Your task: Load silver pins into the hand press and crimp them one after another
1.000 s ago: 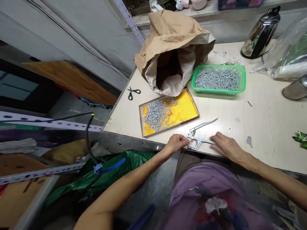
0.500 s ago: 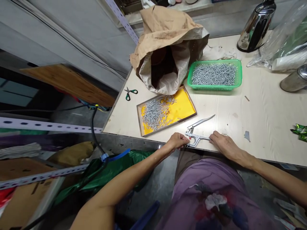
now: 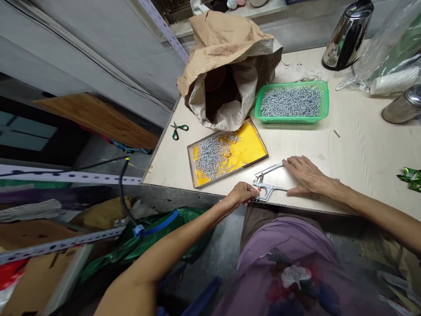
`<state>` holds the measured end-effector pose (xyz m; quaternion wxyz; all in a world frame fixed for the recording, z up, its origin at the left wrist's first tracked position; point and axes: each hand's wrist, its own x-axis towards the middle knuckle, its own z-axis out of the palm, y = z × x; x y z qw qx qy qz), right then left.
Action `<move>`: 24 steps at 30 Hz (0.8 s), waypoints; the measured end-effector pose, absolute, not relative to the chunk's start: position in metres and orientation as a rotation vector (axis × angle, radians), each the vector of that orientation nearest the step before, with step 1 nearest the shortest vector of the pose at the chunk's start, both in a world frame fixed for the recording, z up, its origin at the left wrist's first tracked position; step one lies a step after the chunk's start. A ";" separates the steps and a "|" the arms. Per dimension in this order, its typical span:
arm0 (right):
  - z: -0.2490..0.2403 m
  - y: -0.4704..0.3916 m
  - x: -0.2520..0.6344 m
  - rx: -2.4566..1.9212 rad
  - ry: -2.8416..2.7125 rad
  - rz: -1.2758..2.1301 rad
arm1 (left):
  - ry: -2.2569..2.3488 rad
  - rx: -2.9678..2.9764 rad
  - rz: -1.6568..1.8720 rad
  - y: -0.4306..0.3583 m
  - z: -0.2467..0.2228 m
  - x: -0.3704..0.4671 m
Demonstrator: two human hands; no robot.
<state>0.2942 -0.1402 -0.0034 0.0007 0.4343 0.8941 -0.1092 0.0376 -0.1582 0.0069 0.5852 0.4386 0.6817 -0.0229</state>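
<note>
Silver spring-loaded hand pliers (image 3: 268, 191) lie at the table's front edge, their two long handles spread apart. My left hand (image 3: 243, 193) is closed in a pinch at the left end of the pliers, by a small red spot; what the fingertips hold is too small to make out. My right hand (image 3: 304, 176) spans the handle ends, fingers over the upper handle and thumb by the lower one. Behind the pliers, a shallow tray (image 3: 226, 176) with a yellow bottom contains a heap of small silver metal pins. More such pins fill a green plastic basket (image 3: 292, 119).
A large open paper sack (image 3: 226, 39) stands behind the tray. Scissors (image 3: 179, 128) with green-black handles lie left. A shiny kettle (image 3: 348, 35), clear plastic bag (image 3: 384, 57), metal container (image 3: 403, 105) and green wrapper (image 3: 411, 179) are on the right.
My right hand has moved up and spread, from pinching the lower handle's end to reaching across both handles. My left hand stays at the pliers' left end.
</note>
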 end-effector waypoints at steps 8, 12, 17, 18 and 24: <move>0.014 -0.148 0.286 1.379 2.718 -0.331 | 1.629 1.105 -0.145 -0.159 0.012 0.039; 0.014 -0.153 0.285 1.368 2.759 -0.301 | 1.704 1.689 -0.132 -0.169 0.022 0.046; 0.013 -0.160 0.283 1.403 2.768 -0.310 | 1.321 2.464 0.053 -0.172 0.020 0.076; 0.013 -0.162 0.283 1.415 2.768 -0.315 | 1.236 2.531 0.058 -0.168 0.017 0.082; 0.014 -0.175 0.284 1.535 2.756 -0.357 | 0.957 2.658 -0.040 -0.146 0.001 0.099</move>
